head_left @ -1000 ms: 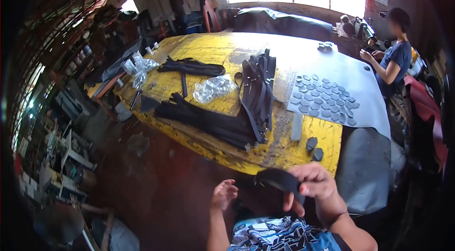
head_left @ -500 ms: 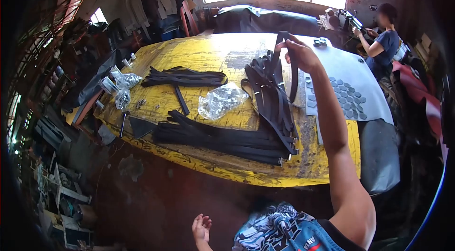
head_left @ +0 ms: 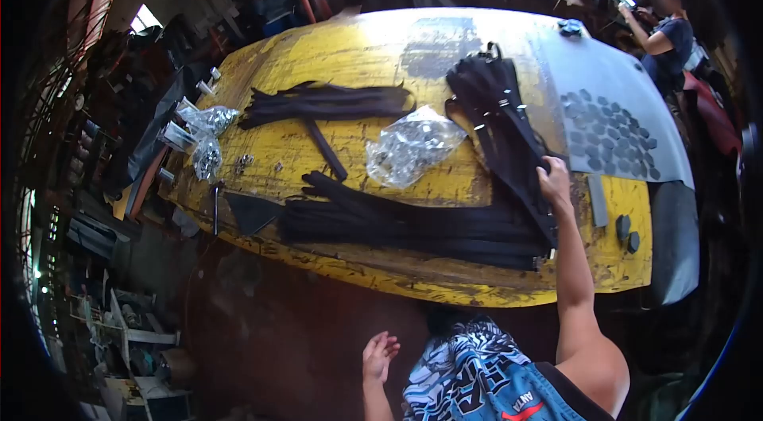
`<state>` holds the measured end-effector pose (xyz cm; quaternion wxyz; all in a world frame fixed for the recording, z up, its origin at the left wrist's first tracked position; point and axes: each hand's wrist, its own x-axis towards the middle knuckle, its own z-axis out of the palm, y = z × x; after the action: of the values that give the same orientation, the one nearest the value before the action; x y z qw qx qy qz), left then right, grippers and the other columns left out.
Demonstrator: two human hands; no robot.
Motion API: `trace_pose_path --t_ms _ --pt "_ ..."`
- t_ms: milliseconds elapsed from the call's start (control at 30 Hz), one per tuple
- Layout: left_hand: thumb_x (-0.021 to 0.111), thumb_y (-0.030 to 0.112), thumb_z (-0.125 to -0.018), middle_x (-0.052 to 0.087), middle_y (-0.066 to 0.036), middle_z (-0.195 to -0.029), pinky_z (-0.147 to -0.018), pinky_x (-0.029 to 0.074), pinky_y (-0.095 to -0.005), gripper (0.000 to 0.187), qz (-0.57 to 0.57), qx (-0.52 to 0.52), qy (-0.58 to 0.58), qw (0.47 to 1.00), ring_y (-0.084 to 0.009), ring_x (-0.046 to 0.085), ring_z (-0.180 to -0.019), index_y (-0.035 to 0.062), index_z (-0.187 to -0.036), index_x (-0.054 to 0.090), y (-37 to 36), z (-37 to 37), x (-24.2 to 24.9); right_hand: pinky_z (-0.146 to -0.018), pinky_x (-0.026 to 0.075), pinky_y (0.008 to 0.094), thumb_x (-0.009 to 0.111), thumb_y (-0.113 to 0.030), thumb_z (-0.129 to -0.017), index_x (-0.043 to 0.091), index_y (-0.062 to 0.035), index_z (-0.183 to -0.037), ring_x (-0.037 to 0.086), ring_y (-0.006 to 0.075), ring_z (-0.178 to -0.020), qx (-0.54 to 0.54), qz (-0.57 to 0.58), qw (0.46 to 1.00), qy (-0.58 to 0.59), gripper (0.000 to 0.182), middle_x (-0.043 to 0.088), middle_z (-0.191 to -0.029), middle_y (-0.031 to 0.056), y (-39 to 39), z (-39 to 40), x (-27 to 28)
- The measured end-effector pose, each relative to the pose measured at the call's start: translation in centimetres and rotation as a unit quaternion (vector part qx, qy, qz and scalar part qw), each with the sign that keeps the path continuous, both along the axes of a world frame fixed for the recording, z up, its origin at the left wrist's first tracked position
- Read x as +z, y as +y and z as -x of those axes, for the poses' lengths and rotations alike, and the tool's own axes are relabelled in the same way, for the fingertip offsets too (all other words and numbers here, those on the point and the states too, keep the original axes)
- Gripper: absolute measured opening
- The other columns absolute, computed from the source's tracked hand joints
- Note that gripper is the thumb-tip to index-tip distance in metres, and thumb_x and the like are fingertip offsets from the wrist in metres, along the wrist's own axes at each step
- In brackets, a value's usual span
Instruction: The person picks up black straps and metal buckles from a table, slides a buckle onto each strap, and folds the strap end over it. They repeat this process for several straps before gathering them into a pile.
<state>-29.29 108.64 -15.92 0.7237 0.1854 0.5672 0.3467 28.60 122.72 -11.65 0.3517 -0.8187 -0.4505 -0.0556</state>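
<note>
From where I stand, the crinkled clear plastic bag (head_left: 415,147) lies mid-table on scuffed yellow paint; I can't make out its contents. Right of it, flat black straps (head_left: 501,123) with small shiny metal bits are heaped lengthwise. Below the bag runs a matte black bundle (head_left: 397,224), and left of it a looser one (head_left: 326,103). Farther right, dark many-sided pieces (head_left: 608,135) dot a smooth grey sheet (head_left: 556,63).

The right arm reaches out, its hand (head_left: 554,180) at the straps' edge, fingers bent; whether they pinch one I can't tell. The left hand (head_left: 381,356), below the bag and off the table (head_left: 350,266), holds nothing, fingers loosely curled and apart from the thumb.
</note>
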Motion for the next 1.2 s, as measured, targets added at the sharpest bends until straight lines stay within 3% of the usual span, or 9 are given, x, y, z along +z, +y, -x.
trace_pose_path --t_ms 100,233,400,667,800,933,1033,1133,1200 --pt "0.060 0.021 -0.097 0.067 -0.009 -0.101 -0.075 0.054 -0.0277 0.025 -0.011 -0.074 0.028 0.997 -0.0160 0.066 -0.084 0.0067 -0.117 0.057 5.9 0.5 0.7 -0.088 0.047 0.0396 0.066 -0.008 -0.083 0.069 -0.0030 -0.097 0.060 0.0326 -0.099 0.017 -0.053 0.998 0.002 0.015 0.064 -0.102 0.0156 -2.5 8.0 0.9" --pt "0.058 0.015 -0.098 0.068 -0.008 -0.097 -0.071 0.053 -0.0248 0.022 -0.100 -0.192 0.074 0.974 -0.0134 0.066 -0.079 0.0041 -0.117 0.057 15.0 0.5 2.2 -0.085 0.049 0.0385 0.066 -0.005 -0.081 0.070 -0.0033 -0.086 0.060 0.0306 -0.095 0.090 0.001 0.993 0.078 0.007 0.065 -0.094 0.0124 -1.0 18.7 1.9" --pt "0.057 0.010 -0.098 0.069 -0.007 -0.094 -0.071 0.053 -0.0236 0.018 -0.210 -0.260 0.106 0.936 -0.0104 0.065 -0.078 0.0029 -0.114 0.061 22.8 -1.3 2.9 -0.089 0.047 0.0411 0.070 -0.009 -0.078 0.067 -0.0041 -0.106 0.058 0.0320 -0.102 0.149 -0.006 0.987 0.055 0.028 0.060 -0.115 0.0136 2.4 28.7 -0.4" --pt "0.057 0.011 -0.098 0.069 -0.007 -0.096 -0.072 0.053 -0.0246 0.018 -0.194 -0.463 0.001 0.865 -0.0119 0.066 -0.079 0.0017 -0.113 0.061 27.3 -2.4 1.6 -0.083 0.044 0.0377 0.069 -0.014 -0.074 0.066 -0.0084 -0.102 0.053 0.0257 -0.096 0.035 0.085 0.994 -0.059 0.029 0.056 -0.105 0.0089 5.4 30.9 -4.1" --pt "0.057 0.008 -0.097 0.069 -0.008 -0.098 -0.072 0.053 -0.0238 0.020 -0.153 -0.533 -0.036 0.831 -0.0115 0.066 -0.081 0.0001 -0.116 0.059 29.8 0.4 1.8 -0.085 0.044 0.0381 0.067 -0.014 -0.074 0.064 -0.0068 -0.100 0.055 0.0270 -0.097 0.018 0.061 0.992 -0.106 0.027 0.059 -0.101 0.0091 5.4 32.9 -1.7" --pt "0.054 0.017 -0.100 0.066 -0.012 -0.114 -0.074 0.053 -0.0272 0.026 -0.024 -0.511 -0.134 0.849 -0.0142 0.064 -0.082 0.0018 -0.122 0.056 32.1 -0.7 2.9 -0.087 0.046 0.0400 0.068 -0.011 -0.074 0.062 -0.0052 -0.100 0.056 0.0300 -0.095 0.084 0.050 0.995 -0.025 0.027 0.062 -0.097 0.0130 5.7 36.3 1.5" --pt "0.053 0.015 -0.100 0.066 -0.008 -0.113 -0.069 0.052 -0.0252 0.024 0.060 -0.364 -0.299 0.880 -0.0117 0.061 -0.075 0.0045 -0.122 0.056 33.1 -3.8 5.4 -0.088 0.046 0.0408 0.070 -0.010 -0.073 0.060 -0.0048 -0.100 0.057 0.0299 -0.094 0.122 -0.026 0.992 -0.020 0.029 0.061 -0.098 0.0125 6.3 40.0 4.3" --pt "0.056 0.018 -0.099 0.066 -0.005 -0.112 -0.064 0.046 -0.0248 0.017 0.006 -0.238 -0.304 0.923 -0.0084 0.052 -0.065 0.0088 -0.113 0.058 35.0 -4.3 6.4 -0.090 0.045 0.0406 0.072 -0.010 -0.073 0.058 -0.0036 -0.105 0.057 0.0311 -0.094 0.028 -0.027 0.999 -0.003 0.035 0.059 -0.096 0.0131 5.8 42.6 5.3" --pt "0.055 0.012 -0.099 0.065 -0.006 -0.114 -0.061 0.040 -0.0239 0.013 -0.035 -0.263 -0.391 0.881 -0.0074 0.045 -0.061 0.0093 -0.110 0.060 36.4 -2.9 7.3 -0.086 0.047 0.0406 0.073 -0.008 -0.071 0.058 -0.0043 -0.106 0.059 0.0314 -0.092 -0.042 -0.028 0.999 0.019 0.038 0.057 -0.101 0.0129 5.2 43.1 3.7"
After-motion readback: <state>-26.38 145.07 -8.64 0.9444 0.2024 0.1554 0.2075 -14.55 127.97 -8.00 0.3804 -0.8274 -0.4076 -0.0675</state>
